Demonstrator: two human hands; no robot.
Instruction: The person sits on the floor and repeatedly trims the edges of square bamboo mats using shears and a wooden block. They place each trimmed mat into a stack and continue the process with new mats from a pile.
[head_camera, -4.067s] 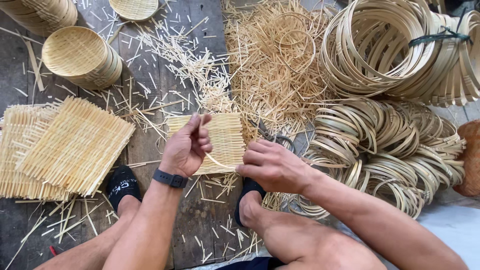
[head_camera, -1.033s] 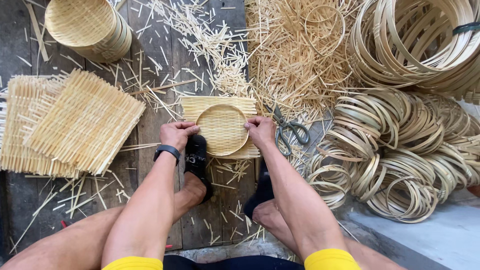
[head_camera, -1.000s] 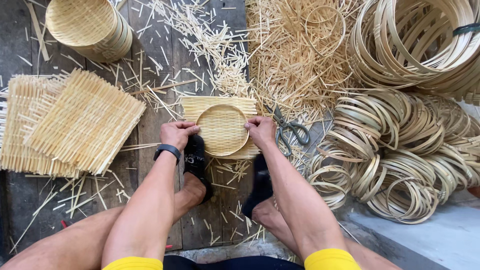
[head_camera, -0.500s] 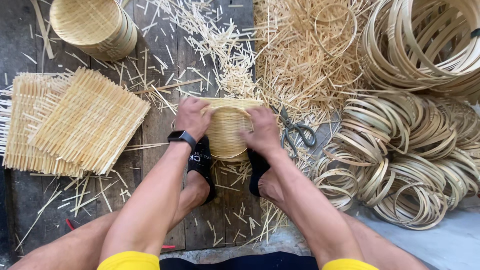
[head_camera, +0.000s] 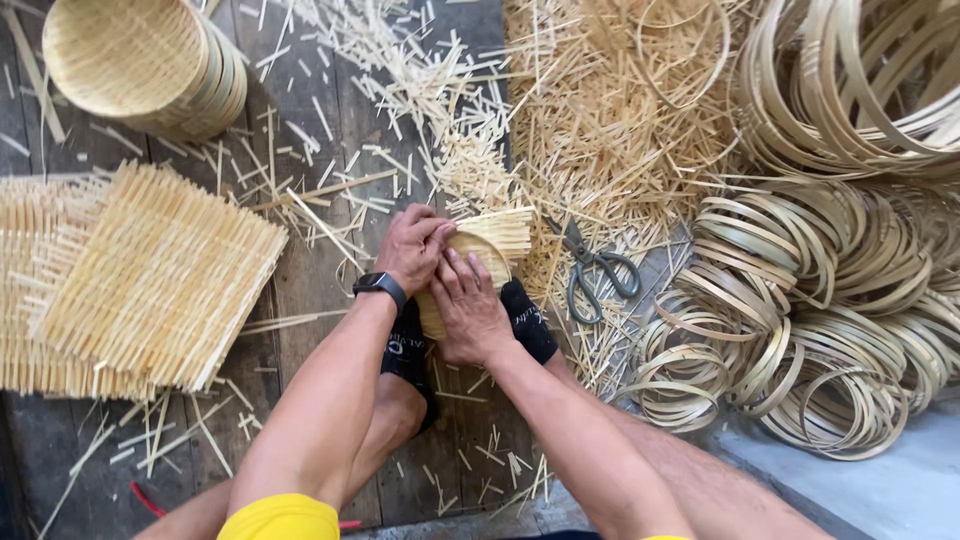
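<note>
**Hands press woven bamboo mat amid heaps of hoops and offcuts**

A person's left hand (head_camera: 412, 250) and right hand (head_camera: 468, 310) both clamp down on a small woven mat (head_camera: 492, 240), pinned between two black-socked feet (head_camera: 524, 318) on the plank floor (head_camera: 320, 290). Scissors (head_camera: 592, 268) lie just beside it. Bamboo hoops (head_camera: 800, 310) crowd the right, stacked mats (head_camera: 150, 280) the left, nested baskets (head_camera: 140, 60) beyond, loose splints (head_camera: 610, 120) above

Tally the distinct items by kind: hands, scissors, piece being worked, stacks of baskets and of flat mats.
Hands: 2, left hand and right hand
Woven piece held: 1
Scissors: 1
Basket stack: 1
Flat mat stack: 1
Total: 6
</note>
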